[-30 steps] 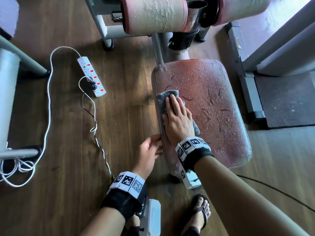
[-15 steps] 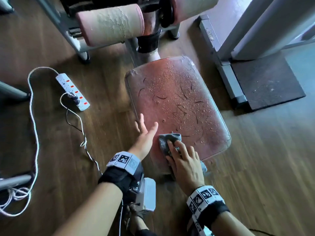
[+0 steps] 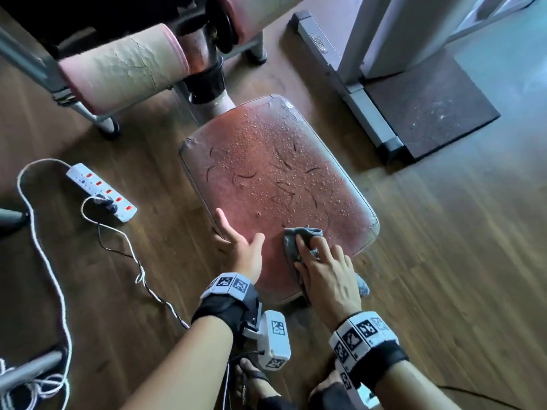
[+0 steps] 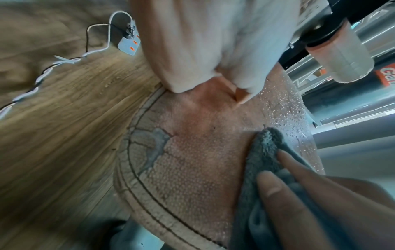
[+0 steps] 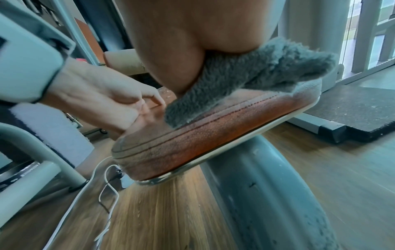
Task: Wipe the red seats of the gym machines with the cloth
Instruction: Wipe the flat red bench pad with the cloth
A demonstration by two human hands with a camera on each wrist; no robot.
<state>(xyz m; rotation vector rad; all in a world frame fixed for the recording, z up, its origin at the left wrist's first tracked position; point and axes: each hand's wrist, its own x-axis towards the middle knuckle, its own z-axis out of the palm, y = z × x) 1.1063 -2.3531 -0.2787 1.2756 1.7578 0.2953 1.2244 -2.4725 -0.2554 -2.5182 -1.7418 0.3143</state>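
My right hand [image 3: 327, 279] presses the grey cloth [image 3: 299, 236] flat-fingered onto the near end of the red seat [image 3: 275, 173], whose droplet-covered length runs away from me, while my left hand [image 3: 239, 247] rests open beside it.

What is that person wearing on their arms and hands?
Nothing covers the left hand or the right hand, and the forearms have no sleeves. Each wrist has a black strap topped by a white band printed with black-and-white square code patterns. A small white camera box, also carrying those patterns, hangs under the left wrist, with a thin cable below it.
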